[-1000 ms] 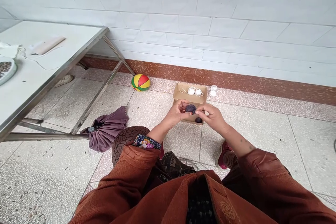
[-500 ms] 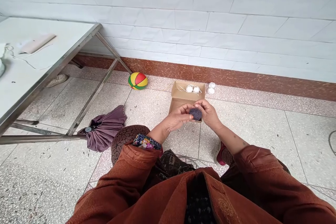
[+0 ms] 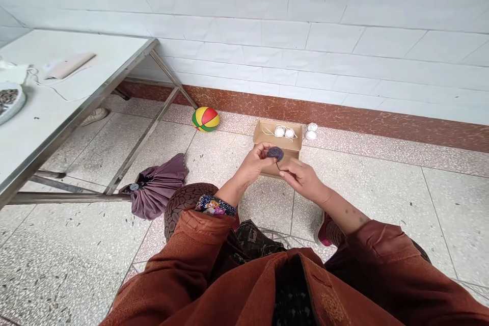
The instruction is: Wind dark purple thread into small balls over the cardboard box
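Observation:
A small dark purple-grey ball of yarn (image 3: 275, 153) is pinched in the fingers of my left hand (image 3: 255, 164), above an open cardboard box (image 3: 263, 137). Just below and to the right, my right hand (image 3: 303, 179) has its thumb and fingertips pressed together on a short dark strand of yarn (image 3: 278, 165) that runs from the ball. Two white yarn balls (image 3: 279, 131) with loose ends lie on the raised lid side of the box. Two more white balls (image 3: 311, 135) sit on the floor to its right.
A colourful ball (image 3: 206, 119) rests by the wall near the leg of a metal-framed table (image 3: 126, 63). On that table are a rolled beige piece (image 3: 72, 64) and a bowl (image 3: 17, 104). A folded purple umbrella (image 3: 158, 183) lies on the floor at my left.
The yarn ball has moved slightly left and up in my left hand. My right hand has come off the ball and drawn down, pulling a strand. My view has shifted slightly left.

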### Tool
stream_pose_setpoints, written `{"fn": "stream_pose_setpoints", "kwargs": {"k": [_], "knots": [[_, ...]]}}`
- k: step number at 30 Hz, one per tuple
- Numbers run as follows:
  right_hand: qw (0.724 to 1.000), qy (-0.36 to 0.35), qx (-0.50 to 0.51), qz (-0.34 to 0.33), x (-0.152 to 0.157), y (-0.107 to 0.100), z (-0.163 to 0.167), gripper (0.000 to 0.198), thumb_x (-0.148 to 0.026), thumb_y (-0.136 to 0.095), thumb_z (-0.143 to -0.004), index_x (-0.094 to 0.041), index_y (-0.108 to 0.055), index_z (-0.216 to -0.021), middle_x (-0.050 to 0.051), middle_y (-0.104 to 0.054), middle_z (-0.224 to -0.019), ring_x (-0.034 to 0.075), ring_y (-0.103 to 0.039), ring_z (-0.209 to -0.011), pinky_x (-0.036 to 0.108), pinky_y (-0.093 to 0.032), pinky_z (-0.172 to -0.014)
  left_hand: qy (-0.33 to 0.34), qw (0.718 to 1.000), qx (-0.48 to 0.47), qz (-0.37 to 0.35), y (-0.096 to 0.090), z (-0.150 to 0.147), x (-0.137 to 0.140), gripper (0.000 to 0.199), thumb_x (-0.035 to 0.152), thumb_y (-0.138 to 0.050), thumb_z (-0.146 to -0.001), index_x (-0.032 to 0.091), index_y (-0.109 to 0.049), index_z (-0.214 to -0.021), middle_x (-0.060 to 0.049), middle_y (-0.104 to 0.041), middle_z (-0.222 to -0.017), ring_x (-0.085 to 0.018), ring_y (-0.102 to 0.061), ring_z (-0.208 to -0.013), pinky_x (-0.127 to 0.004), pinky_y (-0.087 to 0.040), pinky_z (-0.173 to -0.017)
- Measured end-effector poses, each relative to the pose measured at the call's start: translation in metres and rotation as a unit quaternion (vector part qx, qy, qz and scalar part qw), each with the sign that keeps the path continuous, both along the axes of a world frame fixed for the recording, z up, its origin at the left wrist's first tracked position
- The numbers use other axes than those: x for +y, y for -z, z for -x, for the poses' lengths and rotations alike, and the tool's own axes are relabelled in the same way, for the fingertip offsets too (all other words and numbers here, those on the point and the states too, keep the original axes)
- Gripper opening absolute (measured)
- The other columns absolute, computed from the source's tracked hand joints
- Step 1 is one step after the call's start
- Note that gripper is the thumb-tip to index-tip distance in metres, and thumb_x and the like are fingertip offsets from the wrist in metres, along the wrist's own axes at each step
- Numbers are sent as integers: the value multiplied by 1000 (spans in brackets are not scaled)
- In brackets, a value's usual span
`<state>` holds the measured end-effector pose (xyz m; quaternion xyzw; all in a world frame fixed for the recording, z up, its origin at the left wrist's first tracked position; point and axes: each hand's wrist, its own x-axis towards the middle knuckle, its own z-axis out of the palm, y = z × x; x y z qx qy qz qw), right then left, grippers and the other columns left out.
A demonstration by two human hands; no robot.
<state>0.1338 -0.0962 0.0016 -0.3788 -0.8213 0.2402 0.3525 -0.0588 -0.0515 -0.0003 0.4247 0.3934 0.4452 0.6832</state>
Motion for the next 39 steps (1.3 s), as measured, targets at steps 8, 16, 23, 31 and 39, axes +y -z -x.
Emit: {"fn": "stream_pose_setpoints", "kwargs": {"k": [8,16,23,31,39], "knots": [[986,140,84,29,23,-1,-16,19,-34,-58,-100,-24,-66,-86,3,-66,-81,20,-61,-77,33,-50,-73,148,987,-50,20,-3,-9,-12,54,17,-85,-64,23,-63,-113,-3,-68,-105,-16,-61,-96,-31,-43,-87],[982,136,40,123,13,30,1,23,-33,-42,-104,-23,-59,-92,5,-65,-86,21,-62,-81,34,-50,-74,59,984,-164,46,-8,-5,-6,42,20,-84,-68,20,-69,-108,-4,-69,-108,-15,-63,-100,-30,-47,-92],[993,-34,-96,52,-10,29,12,28,-32,-38,-107,-23,-64,-102,7,-68,-91,21,-64,-82,33,-52,-75,-61,988,-129,60,-2,0,4,42,20,-82,-68,21,-66,-107,-3,-69,-111,-16,-62,-102,-32,-46,-95],[997,68,31,28,10,-19,-15,32,-45,-46,-105,-26,-71,-98,7,-70,-89,23,-65,-84,38,-53,-79,57,998,-9,29,7,-4,-3,39,17,-83,-65,17,-69,-102,-2,-69,-98,-14,-60,-91,-30,-42,-89],[976,148,75,139,24,13,-12,25,-36,-50,-101,-23,-65,-86,3,-69,-82,21,-64,-77,34,-51,-76,169,975,-142,30,-6,-11,-13,66,17,-84,-69,28,-61,-130,-3,-69,-108,-17,-64,-98,-32,-46,-92]]}}
